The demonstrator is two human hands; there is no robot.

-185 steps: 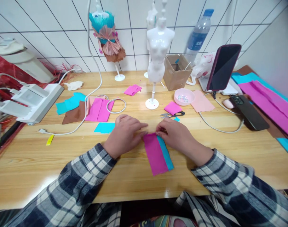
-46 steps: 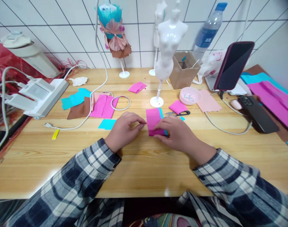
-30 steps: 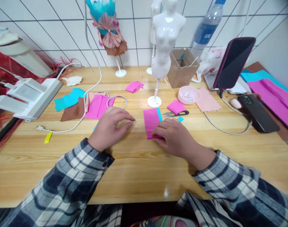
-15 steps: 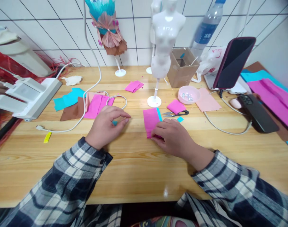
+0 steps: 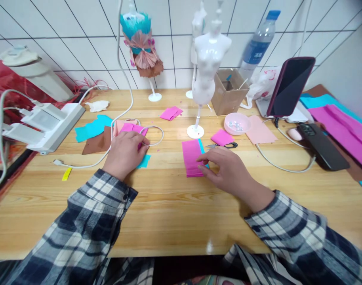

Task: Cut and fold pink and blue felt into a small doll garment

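Note:
My left hand rests at the front of a pink piece on the left, over its lower part; whether the fingers grip it is unclear. A small blue scrap pokes out beside that hand. My right hand has thumb and forefinger apart, at the right edge of a pink rectangle that lies flat with a blue strip along its right side. Black-handled snips lie just behind my right hand, by a folded pink piece.
White mannequin stands behind the pink rectangle; a dressed one is further left. A pink bowl of beads, cardboard box and phones are at right. A white cable and power strip are at left.
My left hand has moved left and back onto the pink piece, uncovering more of the blue scrap. My right hand has shifted right, off the rectangle's lower edge. The view has tilted up slightly.

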